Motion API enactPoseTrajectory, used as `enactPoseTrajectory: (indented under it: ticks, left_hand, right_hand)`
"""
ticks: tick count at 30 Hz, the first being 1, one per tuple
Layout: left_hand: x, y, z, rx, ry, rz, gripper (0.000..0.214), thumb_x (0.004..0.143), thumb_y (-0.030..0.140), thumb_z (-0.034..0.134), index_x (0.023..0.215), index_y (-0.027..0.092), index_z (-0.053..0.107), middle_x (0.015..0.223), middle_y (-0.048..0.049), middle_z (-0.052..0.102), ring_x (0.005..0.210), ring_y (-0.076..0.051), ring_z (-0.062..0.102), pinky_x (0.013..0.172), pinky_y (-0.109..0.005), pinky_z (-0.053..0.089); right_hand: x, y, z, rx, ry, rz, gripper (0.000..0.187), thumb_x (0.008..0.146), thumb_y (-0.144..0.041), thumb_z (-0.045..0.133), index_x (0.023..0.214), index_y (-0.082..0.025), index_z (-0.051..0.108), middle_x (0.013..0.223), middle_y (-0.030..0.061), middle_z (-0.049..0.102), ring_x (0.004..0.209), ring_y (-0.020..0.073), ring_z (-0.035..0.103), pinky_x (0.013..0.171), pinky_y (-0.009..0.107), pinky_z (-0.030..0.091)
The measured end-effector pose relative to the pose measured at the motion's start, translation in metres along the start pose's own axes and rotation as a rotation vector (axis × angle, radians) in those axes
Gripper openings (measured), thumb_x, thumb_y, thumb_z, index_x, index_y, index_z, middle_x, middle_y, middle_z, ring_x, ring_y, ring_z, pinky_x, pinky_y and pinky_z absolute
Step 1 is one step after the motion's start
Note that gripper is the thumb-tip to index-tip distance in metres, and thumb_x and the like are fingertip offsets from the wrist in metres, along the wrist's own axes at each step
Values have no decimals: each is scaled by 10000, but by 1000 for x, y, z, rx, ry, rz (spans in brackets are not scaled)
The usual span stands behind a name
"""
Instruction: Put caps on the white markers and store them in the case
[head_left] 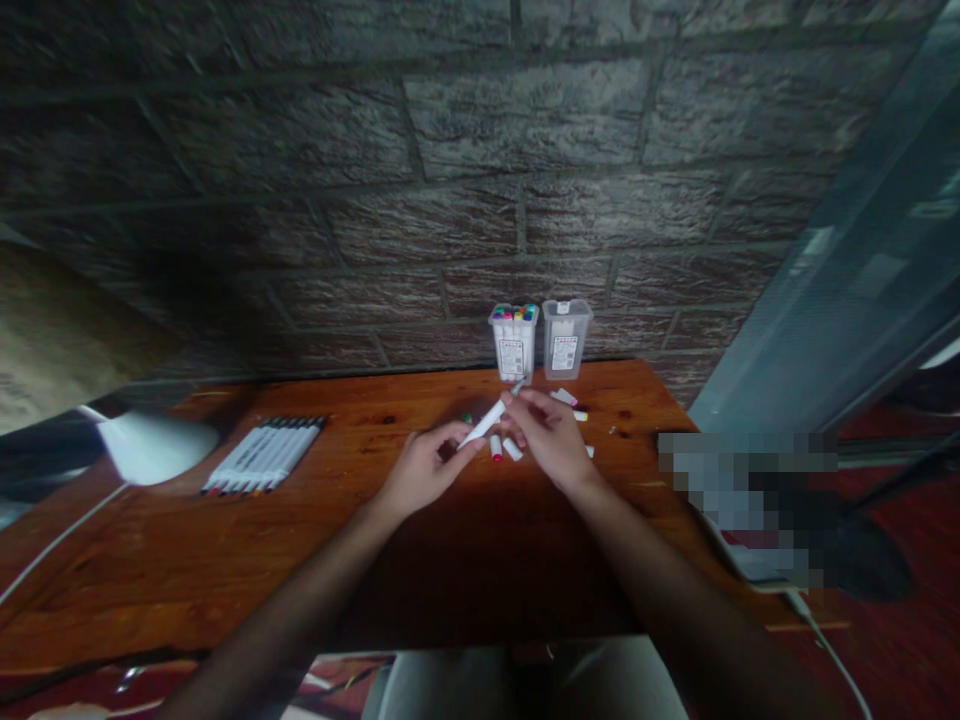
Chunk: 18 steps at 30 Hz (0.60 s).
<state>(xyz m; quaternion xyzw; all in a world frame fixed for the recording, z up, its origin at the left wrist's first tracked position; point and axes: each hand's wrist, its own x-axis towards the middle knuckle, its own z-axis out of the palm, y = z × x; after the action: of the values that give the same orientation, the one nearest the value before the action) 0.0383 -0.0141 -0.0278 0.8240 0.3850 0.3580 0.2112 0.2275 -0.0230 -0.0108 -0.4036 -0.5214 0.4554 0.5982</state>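
A white marker slants up to the right between my two hands, its dark tip end pointing toward the containers. My left hand pinches its lower end. Near the upper end, the fingers of my right hand close on the same marker. Just below it on the table lie a cap with a red end and a white cap. More loose caps lie beyond and beside my right hand, partly covered by it.
A clear container full of markers and a second clear container stand against the brick wall. Several markers lie in a row at the left, near a lamp base. A pixelated patch covers the table's right edge.
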Motion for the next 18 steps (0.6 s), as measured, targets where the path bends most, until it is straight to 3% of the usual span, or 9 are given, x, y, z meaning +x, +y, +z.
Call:
enactPoseTrajectory:
  ticks: [4,7,10,15,18]
  left_hand:
    - [0,3,-1,16,-53,14,197,927,317,518,1045,200,622,828,3,670,656,-117,575,622,-206,439]
    - [0,2,-3,29,11,-33,157,941,287,467,1000,195,579,832,-3,639,710,-136,578,663,-227,443]
    - [1,-2,-6,22,112,-89,120,929,289,475,931,193,547,804,5,605,700,-135,553,644,-227,426]
    - [2,-12,-10,-33,211,-196,119,868,305,557,906,194,534,655,53,488,549,-104,441,542,-204,364]
    - [3,-16,-8,-53,199,-181,155,883,295,521,1001,196,538,694,42,492,606,-116,474,602,-213,401]
  right_hand:
    - [3,4,-4,-54,-120,30,348,790,-513,638,888,-183,684,709,5,681,523,108,567,474,216,429]
    - [8,9,-14,-190,14,-82,340,810,-474,629,946,-174,711,844,42,722,670,144,634,586,245,495]
    - [13,8,-27,-390,166,-156,298,843,-423,598,914,-165,731,813,48,730,686,158,642,626,258,490]
    - [12,4,-39,-754,130,-181,213,861,-327,582,875,-196,749,794,31,748,657,152,650,656,254,470]
    - [10,5,-36,-841,104,-195,196,863,-286,574,889,-206,751,834,25,760,696,152,670,683,245,472]
